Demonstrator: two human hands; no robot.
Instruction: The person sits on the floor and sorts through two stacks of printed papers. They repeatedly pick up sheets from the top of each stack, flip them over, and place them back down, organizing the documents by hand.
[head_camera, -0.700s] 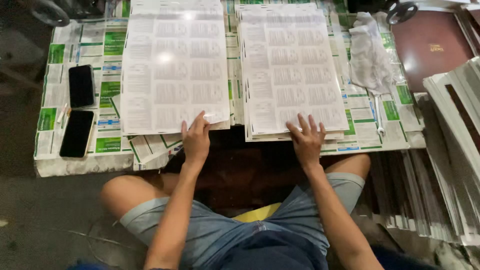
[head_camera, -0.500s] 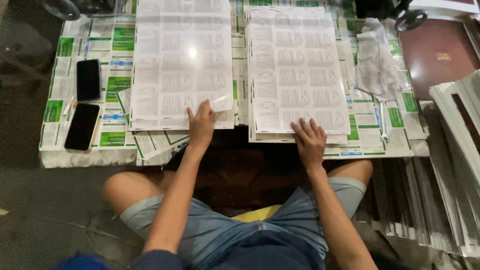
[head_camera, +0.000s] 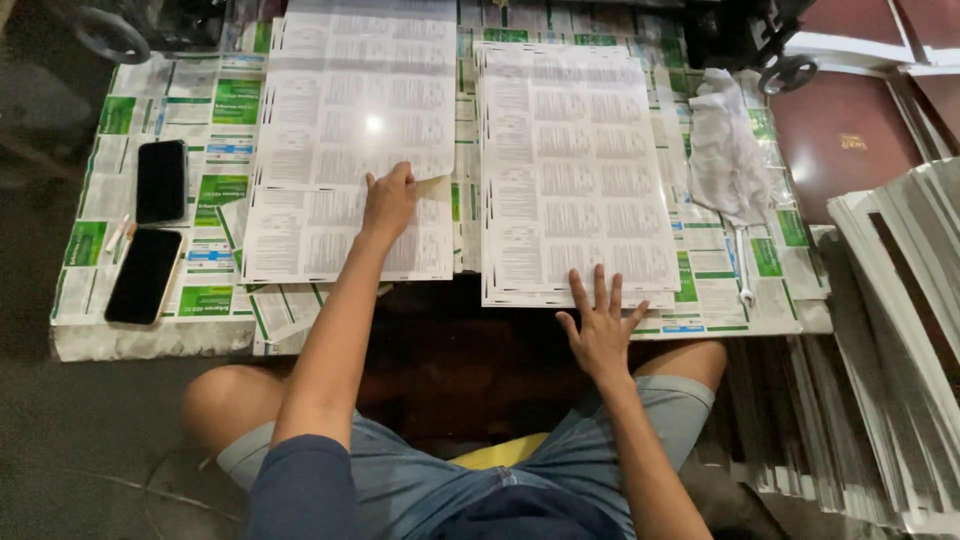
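Head view: left hand (head_camera: 388, 200) pinching the near edge of the top printed sheet (head_camera: 355, 100), lifted off the left stack (head_camera: 300, 240). Right hand (head_camera: 598, 325) spread flat, fingertips touching the right stack's (head_camera: 575, 160) near edge.

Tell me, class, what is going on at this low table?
A seated person works over two stacks of printed sheets on a low table covered in green-and-white printed paper. The left hand lifts and folds back the top sheet of the left stack. The right hand rests flat, fingers spread, at the near edge of the right stack. Two black phones lie at the left, a white cloth at the right.
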